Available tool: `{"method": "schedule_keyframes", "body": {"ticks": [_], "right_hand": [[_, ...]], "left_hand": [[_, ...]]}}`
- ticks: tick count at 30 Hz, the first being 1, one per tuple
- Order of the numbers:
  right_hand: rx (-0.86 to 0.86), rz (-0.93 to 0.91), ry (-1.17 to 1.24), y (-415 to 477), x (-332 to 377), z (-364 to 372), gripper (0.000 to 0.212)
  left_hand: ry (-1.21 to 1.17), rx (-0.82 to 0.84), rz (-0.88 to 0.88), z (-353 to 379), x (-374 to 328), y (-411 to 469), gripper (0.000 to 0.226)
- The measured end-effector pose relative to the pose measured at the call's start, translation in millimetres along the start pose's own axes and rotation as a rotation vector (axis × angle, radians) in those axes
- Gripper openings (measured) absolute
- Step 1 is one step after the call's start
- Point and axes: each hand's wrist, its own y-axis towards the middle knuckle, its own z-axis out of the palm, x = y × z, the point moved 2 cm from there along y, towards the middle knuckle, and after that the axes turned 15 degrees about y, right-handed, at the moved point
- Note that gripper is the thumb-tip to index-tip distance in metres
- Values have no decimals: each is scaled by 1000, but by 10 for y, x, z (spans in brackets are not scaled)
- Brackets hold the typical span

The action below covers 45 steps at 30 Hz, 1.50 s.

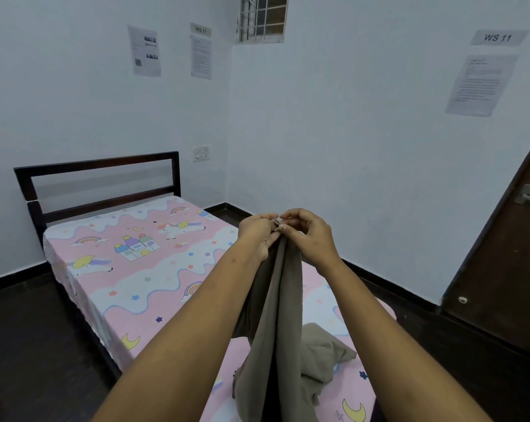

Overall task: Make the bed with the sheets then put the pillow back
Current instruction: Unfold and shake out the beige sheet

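A single bed carries a fitted pink and white sheet (135, 269) printed with unicorns, rainbows and moons. Its dark headboard (99, 184) stands against the far wall. A grey-brown sheet (275, 315) hangs in a long bunch in front of me, its lower part piled on the near end of the mattress. My left hand (257, 236) and my right hand (311, 236) are raised side by side, both pinching the top edge of the grey-brown sheet. No pillow is in view.
White walls close off the far side and the right, with printed papers (480, 85) taped on them. A dark wooden door (513, 257) stands at the right. Dark floor (23, 345) runs along the left of the bed and a narrow strip along its right.
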Motion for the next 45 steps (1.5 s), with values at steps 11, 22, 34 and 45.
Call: {"method": "schedule_keyframes", "body": {"ticks": [11,22,34,45], "right_hand": [[-47,121,114,41,-74,-83,21],[-365,70,407,141,635,-298,28],[-474,12,469,-371,1380,-429,31],[-615,-167,454,-1630,2405,-470,38]], "left_hand": [[247,209,31,-15,-20,-119,21],[1271,-14,780,-359,260,-106,27],[999,118,780,-248,1226,-781,63],[1175,-99,140,-740,1714,-1401,19]]}}
